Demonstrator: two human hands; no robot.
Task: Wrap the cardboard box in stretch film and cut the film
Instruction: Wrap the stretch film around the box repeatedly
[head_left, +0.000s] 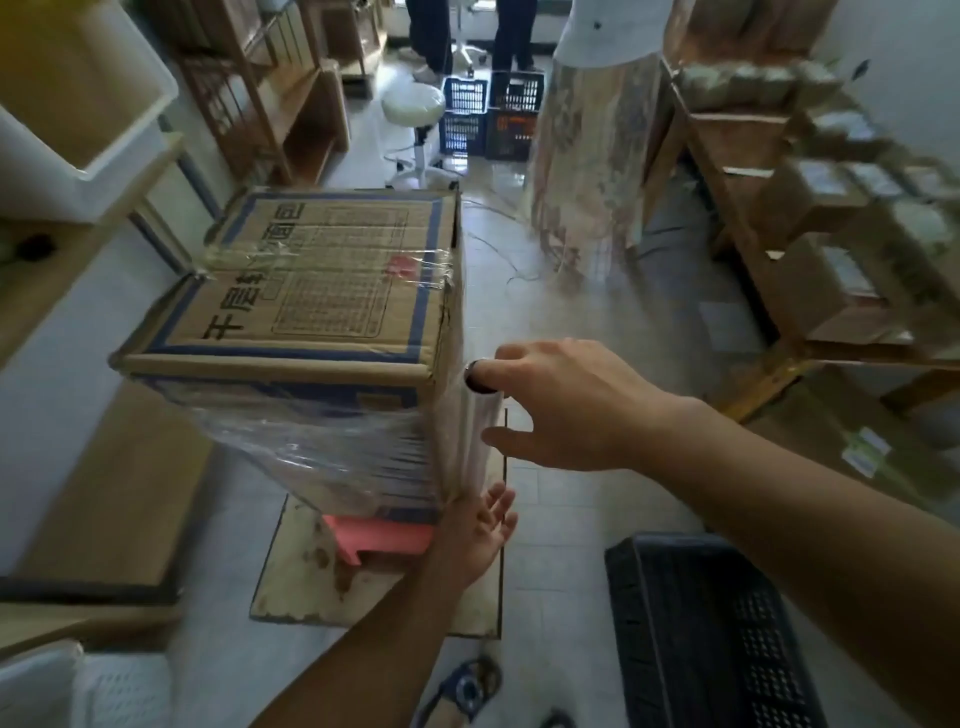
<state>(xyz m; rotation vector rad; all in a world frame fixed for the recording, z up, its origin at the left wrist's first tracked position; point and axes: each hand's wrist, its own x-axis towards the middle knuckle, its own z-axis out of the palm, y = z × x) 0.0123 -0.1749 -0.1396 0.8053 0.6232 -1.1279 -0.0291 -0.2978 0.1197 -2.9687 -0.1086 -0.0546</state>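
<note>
A tall cardboard box (317, 291) with blue borders and printed characters stands on a pink stool (379, 538). Clear stretch film covers its lower sides and a band crosses its top. The film roll (480, 431) stands upright against the box's right front corner. My right hand (561, 405) grips the roll near its top end, thumb below and fingers over the core. My left hand (480, 525) is under the roll's lower end, fingers spread, palm towards the roll; whether it touches is unclear.
A flat cardboard sheet (311, 597) lies under the stool. A black crate (711, 634) sits at the lower right. Wooden shelves with boxes (810, 249) line the right side, a desk (78, 260) the left. A white stool (415, 111), crates and two people's legs are further back.
</note>
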